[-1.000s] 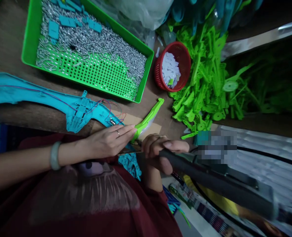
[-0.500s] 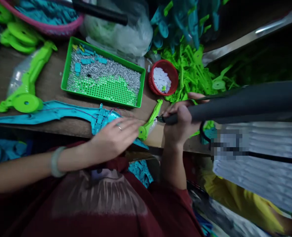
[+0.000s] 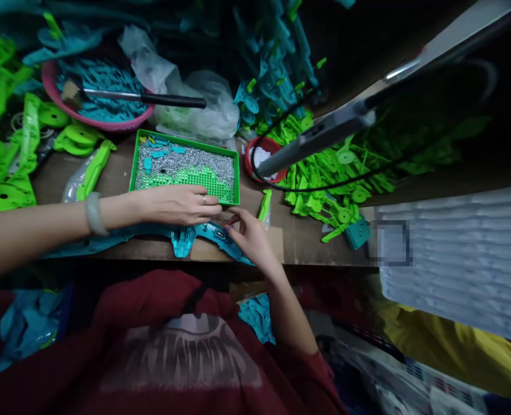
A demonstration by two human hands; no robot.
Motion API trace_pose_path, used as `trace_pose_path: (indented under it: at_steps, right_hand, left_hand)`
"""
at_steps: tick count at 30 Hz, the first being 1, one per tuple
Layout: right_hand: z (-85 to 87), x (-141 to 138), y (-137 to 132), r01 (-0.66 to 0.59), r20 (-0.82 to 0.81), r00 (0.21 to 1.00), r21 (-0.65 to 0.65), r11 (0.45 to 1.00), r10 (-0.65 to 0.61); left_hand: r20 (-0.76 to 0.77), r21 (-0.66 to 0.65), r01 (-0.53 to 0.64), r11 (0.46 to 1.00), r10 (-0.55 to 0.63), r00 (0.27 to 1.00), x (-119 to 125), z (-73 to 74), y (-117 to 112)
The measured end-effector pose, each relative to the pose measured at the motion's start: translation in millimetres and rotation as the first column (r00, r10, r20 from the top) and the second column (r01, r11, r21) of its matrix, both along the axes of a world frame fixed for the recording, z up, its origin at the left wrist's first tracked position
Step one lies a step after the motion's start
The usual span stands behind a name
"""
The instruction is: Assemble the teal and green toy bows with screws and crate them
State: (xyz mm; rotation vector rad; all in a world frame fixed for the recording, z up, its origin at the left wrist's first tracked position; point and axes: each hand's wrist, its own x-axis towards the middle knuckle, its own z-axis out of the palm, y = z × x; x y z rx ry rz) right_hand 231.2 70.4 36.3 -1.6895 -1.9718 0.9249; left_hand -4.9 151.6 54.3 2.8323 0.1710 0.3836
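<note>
A long teal plastic shell [image 3: 181, 237] with thin wires lies along the near edge of the wooden table [image 3: 299, 239]. My left hand [image 3: 177, 205] rests flat on it, fingers stretched toward the middle. My right hand [image 3: 249, 233] meets it from the right, fingertips pinched at a small part on the shell; what they hold is too small to name. A lime-green plastic piece [image 3: 265, 206] lies just beyond my right hand. The grey power screwdriver [image 3: 324, 135] hangs free above the table, its black cable looping below it.
A green perforated tray [image 3: 181, 164] of small silver screws sits behind my hands, a red basket [image 3: 259, 158] of white bits beside it. Piles of green parts [image 3: 337, 184] fill the right, green parts [image 3: 8, 155] the left. A pink basin [image 3: 95, 95] with a hammer stands behind.
My right hand has let go of the screwdriver, which swung up and away, and come down to the teal shell. My left hand shifted along the shell. The view pulled back.
</note>
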Motion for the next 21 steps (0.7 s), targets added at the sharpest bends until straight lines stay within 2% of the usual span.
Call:
trace_pose_path:
  at_steps: [3, 5, 7, 8, 10, 11, 13, 15, 17, 21]
  right_hand:
    - [0.7, 4, 11, -0.066, -0.063, 0.996, -0.012, 0.998, 0.065]
    - [3.2, 7, 14, -0.077, -0.140, 0.988, -0.051, 0.996, 0.069]
    - [6.0, 6, 16, -0.072, -0.265, 0.964, -0.158, 0.985, 0.028]
    - [7.4, 4, 18, -0.081, -0.330, 0.944, -0.218, 0.973, 0.005]
    - [10.6, -2, 25, -0.150, -0.409, 0.912, -0.280, 0.948, 0.023]
    - [12.6, -6, 29, -0.197, -0.403, 0.912, -0.255, 0.947, 0.082]
    - [17.6, -13, 38, -0.293, -0.281, 0.927, -0.131, 0.947, 0.248]
    - [23.3, -19, 45, -0.357, -0.116, 0.929, -0.034, 0.933, 0.351]
    - [27.6, -20, 46, -0.355, -0.054, 0.934, -0.007, 0.935, 0.354]
    - [23.9, -11, 34, -0.244, -0.193, 0.951, 0.012, 0.970, 0.242]
  left_hand:
    - [-0.051, 0.050, -0.099, 0.994, 0.101, 0.994, -21, 9.9, -14]
    - [-0.040, -0.046, -0.222, 0.974, 0.220, 0.975, -32, 11.9, -30]
    - [-0.035, -0.143, -0.313, 0.939, 0.312, 0.950, -38, 10.4, -47]
    - [-0.029, -0.139, -0.337, 0.931, 0.337, 0.941, -39, 8.7, -54]
    - [0.024, -0.002, -0.365, 0.931, 0.365, 0.931, -40, 3.7, -63]
    - [0.061, 0.103, -0.374, 0.922, 0.369, 0.927, -40, 0.8, -64]
    - [0.097, 0.296, -0.367, 0.882, 0.354, 0.930, -39, -5.2, -59]
    - [0.048, 0.403, -0.293, 0.867, 0.300, 0.953, -36, -9.9, -48]
    - [-0.035, 0.407, -0.210, 0.889, 0.245, 0.969, -32, -11.4, -34]
    - [-0.149, 0.323, -0.127, 0.938, 0.183, 0.972, -24, -3.6, -15]
